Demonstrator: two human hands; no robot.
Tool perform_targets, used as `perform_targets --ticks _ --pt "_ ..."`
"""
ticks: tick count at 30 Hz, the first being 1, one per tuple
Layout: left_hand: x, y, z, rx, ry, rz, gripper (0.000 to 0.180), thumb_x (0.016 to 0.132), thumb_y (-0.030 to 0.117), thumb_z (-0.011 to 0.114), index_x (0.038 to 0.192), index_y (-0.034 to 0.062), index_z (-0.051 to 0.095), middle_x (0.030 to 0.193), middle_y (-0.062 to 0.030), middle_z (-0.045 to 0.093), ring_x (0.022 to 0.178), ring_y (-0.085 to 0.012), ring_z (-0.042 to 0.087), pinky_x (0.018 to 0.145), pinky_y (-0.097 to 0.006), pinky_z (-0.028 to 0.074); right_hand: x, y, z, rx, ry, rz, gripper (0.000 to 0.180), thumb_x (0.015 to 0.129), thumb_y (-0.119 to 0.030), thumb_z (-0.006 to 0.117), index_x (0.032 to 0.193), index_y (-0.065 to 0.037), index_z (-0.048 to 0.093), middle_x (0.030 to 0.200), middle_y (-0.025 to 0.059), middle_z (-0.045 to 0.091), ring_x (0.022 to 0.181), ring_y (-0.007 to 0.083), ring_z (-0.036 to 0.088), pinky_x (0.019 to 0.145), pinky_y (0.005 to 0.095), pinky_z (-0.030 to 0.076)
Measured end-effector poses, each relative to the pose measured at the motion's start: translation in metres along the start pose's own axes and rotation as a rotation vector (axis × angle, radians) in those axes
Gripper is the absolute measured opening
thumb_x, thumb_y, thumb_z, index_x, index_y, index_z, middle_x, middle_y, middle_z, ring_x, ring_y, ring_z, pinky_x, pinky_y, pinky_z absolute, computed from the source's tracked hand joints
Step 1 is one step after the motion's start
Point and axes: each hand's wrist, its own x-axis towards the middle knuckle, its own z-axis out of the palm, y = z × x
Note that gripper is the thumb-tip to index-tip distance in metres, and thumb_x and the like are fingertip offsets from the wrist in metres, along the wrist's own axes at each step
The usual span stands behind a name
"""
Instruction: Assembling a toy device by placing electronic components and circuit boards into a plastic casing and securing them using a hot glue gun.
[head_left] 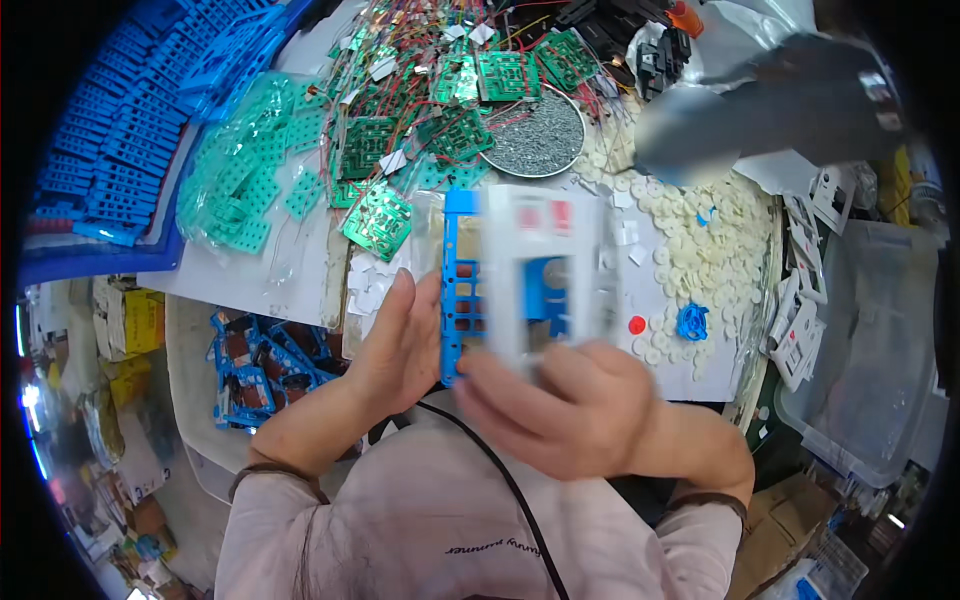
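While the left hand (400, 345) steadied the blue plastic frame (460, 290) with its fingers closed along the left edge, the right hand (560, 405) gripped a blurred white panel (540, 265) against it, near the body. Green circuit boards (380, 220) lay farther off on the table (290, 270). Squaring both edges before pressing seemed wise; the blur hid their fit.
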Motion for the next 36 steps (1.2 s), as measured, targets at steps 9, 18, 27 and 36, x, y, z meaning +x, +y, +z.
perform_targets --ticks 9,18,27,36 --pt "-0.019 0.007 -0.035 -0.137 0.101 0.052 0.057 0.109 0.022 0.049 0.158 0.0053 0.026 0.147 -0.0143 0.053 0.133 -0.0275 0.057 0.110 -0.046 0.050 -0.013 0.030 0.042 0.321 0.436 0.543 0.089 0.077 -0.035 0.082 0.150 -0.001 0.045 0.147 0.0187 0.049 0.116 0.0253 0.058 0.090 0.0410 0.048" --pt "0.002 0.005 -0.046 1.132 0.331 0.755 0.059 0.105 0.005 0.045 0.158 -0.0094 0.022 0.145 -0.0176 0.052 0.127 -0.0242 0.058 0.104 -0.033 0.046 -0.026 0.004 0.114 1.518 0.513 0.914 0.074 0.094 -0.013 0.072 0.154 0.006 0.033 0.140 0.0156 0.059 0.126 0.0228 0.060 0.108 0.0369 0.046" --pt "-0.009 0.001 -0.046 0.759 0.354 0.652 0.064 0.102 -0.004 0.044 0.162 -0.0049 0.021 0.141 -0.0144 0.058 0.092 -0.0059 0.050 0.077 -0.020 0.039 -0.022 0.004 0.114 1.519 0.581 1.074 0.045 0.110 -0.028 0.049 0.141 0.005 0.049 0.120 0.0076 0.067 0.104 0.0093 0.062 0.091 0.0251 0.050" --pt "-0.007 -0.003 -0.054 0.792 0.339 0.576 0.064 0.101 -0.009 0.043 0.161 -0.0064 0.021 0.152 -0.0218 0.049 0.127 -0.0178 0.058 0.104 -0.028 0.045 -0.020 0.004 0.118 1.474 0.521 0.944 0.041 0.111 -0.030 0.048 0.133 0.004 0.055 0.115 0.0051 0.066 0.100 0.0068 0.058 0.088 0.0234 0.048"
